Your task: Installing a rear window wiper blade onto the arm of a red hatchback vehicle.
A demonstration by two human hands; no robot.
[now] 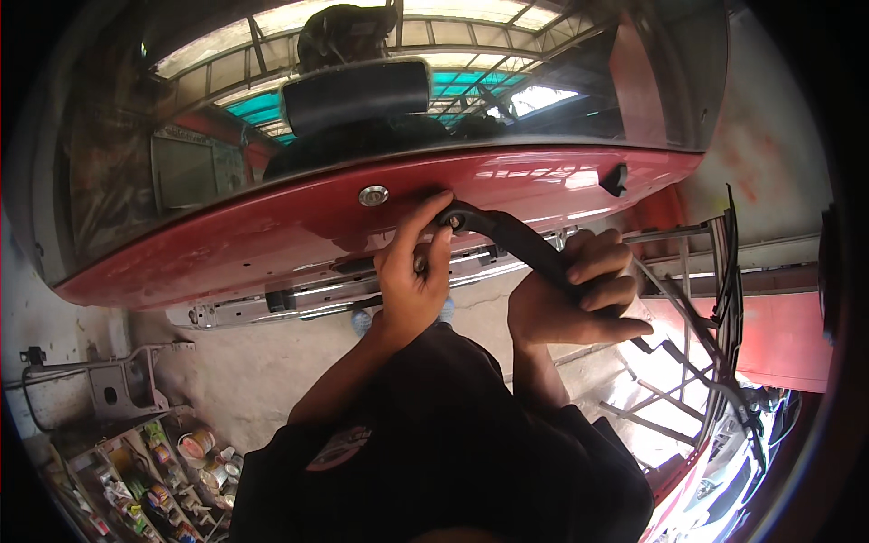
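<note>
A black wiper arm point(525, 246) is held in front of a car's red tailgate point(299, 213). My left hand point(412, 276) pinches its mounting end between thumb and index finger, next to a round hole with a metallic piece inside. A small shiny round thing point(421, 263) shows by the curled fingers of that hand; I cannot tell what it is. My right hand point(579, 294) is wrapped round the arm farther along. Above and left of my left hand, a round silver lock point(373, 195) sits in the red panel.
The dark rear window point(507, 100) spans the top. A black fitting point(615, 180) sticks out of the tailgate at right. Metal frames point(701, 344) stand on the right. A rack point(136, 480) of cans and bottles is at lower left, near a grey bracket point(118, 385).
</note>
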